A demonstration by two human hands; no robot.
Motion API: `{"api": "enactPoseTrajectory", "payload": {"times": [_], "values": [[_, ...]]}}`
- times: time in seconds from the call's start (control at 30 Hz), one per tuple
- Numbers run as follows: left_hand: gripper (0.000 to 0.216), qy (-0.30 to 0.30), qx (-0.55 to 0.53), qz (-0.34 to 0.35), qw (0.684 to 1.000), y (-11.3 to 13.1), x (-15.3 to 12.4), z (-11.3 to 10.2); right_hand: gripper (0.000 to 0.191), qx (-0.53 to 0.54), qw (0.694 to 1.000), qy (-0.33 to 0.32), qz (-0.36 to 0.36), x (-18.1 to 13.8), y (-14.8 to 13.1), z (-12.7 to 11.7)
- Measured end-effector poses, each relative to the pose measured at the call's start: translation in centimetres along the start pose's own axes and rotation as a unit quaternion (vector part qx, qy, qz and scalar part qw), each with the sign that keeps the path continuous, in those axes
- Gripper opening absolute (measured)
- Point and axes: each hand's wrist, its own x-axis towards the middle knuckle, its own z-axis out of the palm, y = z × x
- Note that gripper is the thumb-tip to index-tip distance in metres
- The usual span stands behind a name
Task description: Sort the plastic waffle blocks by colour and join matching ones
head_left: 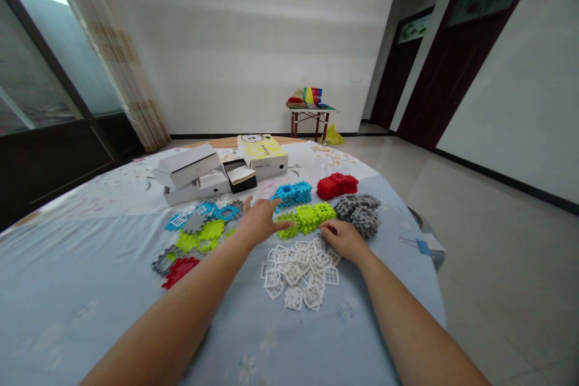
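Note:
My left hand (260, 221) is over the table with its fingers spread, holding nothing. Its fingertips are close to a row of blue toothed building pieces (294, 193), and its thumb is by the near end of a lime green row (310, 218). My right hand (344, 239) is curled with thumb and fingers together at the right end of the green row; what they pinch, if anything, is hidden. Below it lies a heap of white lattice window pieces (296, 268). Grey pieces (362, 212) are piled beside the right hand, with a red row (337, 185) behind them.
Loose flat pieces (199, 229) in blue, green, grey and red lie left of my left hand. Open white boxes (187, 172), a small black box (239, 176) and a yellow-and-white box (262, 154) stand farther back. The round table's edge (441, 301) curves at right.

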Motion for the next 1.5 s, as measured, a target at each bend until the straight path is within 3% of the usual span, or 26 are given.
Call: {"api": "enactPoseTrajectory", "payload": {"times": [0.13, 0.3, 0.47, 0.73, 1.03, 1.23, 1.5], "values": [[0.058, 0.038, -0.031, -0.057, 0.997, -3.3, -2.0, -2.3, 0.026, -0.004, 1.0, -0.004, -0.003, 0.0, 0.2, 0.1], [0.047, -0.012, -0.037, -0.103, 0.994, -6.6, -5.7, -3.7, 0.027, -0.004, 1.0, -0.004, 0.0, 0.1, 0.5, 0.3], [0.039, -0.065, 0.004, -0.088, 0.994, -7.1, -8.0, -2.6, 0.028, -0.013, 1.0, -0.002, -0.002, 0.1, 0.5, 0.3], [0.033, -0.079, 0.043, -0.094, 0.991, -7.5, -8.3, -1.6, 0.029, -0.012, 1.0, 0.004, 0.005, -0.2, 0.5, 0.4], [0.022, -0.049, -0.029, -0.085, 0.995, -6.8, -8.5, -2.4, 0.029, -0.016, 1.0, 0.006, 0.015, -0.2, 0.5, 0.4], [0.034, -0.045, -0.152, -0.082, 0.984, -5.5, -8.7, -3.4, 0.03, -0.014, 1.0, 0.002, 0.015, -0.3, 0.4, 0.3], [0.046, -0.074, -0.405, -0.072, 0.908, -1.2, -7.8, -2.4, 0.031, -0.028, 0.999, -0.004, 0.018, -0.2, 0.7, 0.3]]}}
